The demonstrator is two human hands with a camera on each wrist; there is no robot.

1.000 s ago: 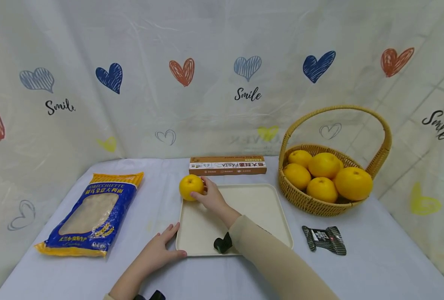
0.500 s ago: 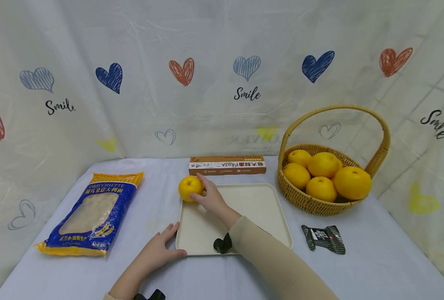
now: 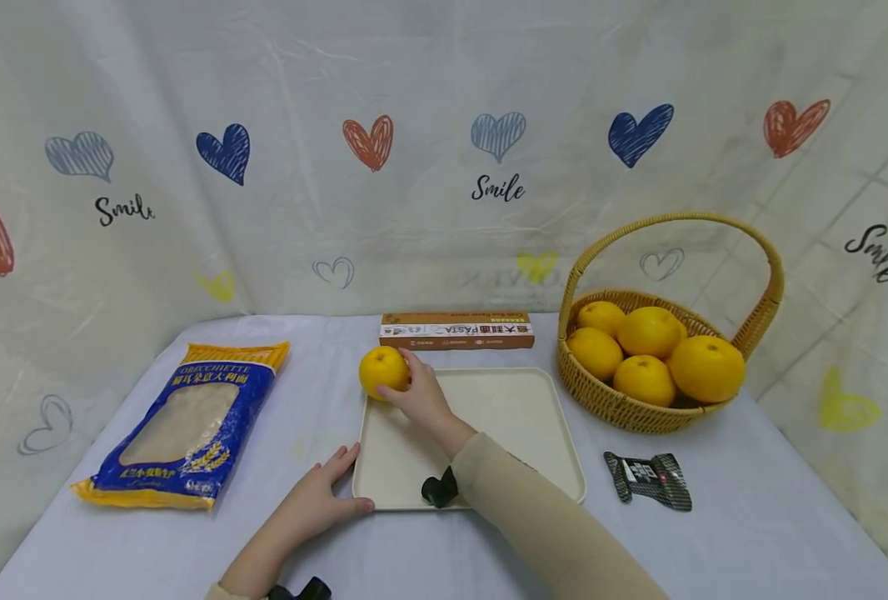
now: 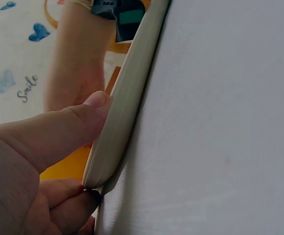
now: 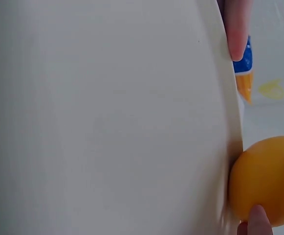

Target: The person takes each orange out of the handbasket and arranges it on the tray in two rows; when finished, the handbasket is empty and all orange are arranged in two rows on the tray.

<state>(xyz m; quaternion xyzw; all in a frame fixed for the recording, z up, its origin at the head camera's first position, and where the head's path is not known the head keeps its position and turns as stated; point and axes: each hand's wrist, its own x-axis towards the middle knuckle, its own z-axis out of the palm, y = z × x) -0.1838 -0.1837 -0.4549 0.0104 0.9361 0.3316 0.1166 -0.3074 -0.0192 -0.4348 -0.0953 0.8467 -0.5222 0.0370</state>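
My right hand point(image 3: 420, 398) grips an orange point(image 3: 381, 372) at the back left corner of a cream rectangular tray point(image 3: 504, 417). In the right wrist view, fingers press on the orange point(image 5: 266, 183), which sits right at the tray's rim point(image 5: 235, 117). My left hand point(image 3: 316, 502) lies at the front left corner of the tray with its fingers spread. Its thumb point(image 4: 68, 127) touches the front rim, and its other fingers reach along the left side. Part of the tray is hidden under my right forearm.
A wicker basket point(image 3: 616, 408) of several oranges stands at the back right, with a dark striped wrapped packet point(image 3: 648, 481) in front of it. Behind the tray lies a pasta box point(image 3: 456, 331). A blue and yellow orecchiette bag point(image 3: 185, 429) lies on the left.
The whole head view has shifted very slightly. Both hands stay at their corners, and the orange remains in my right hand, barely moved.
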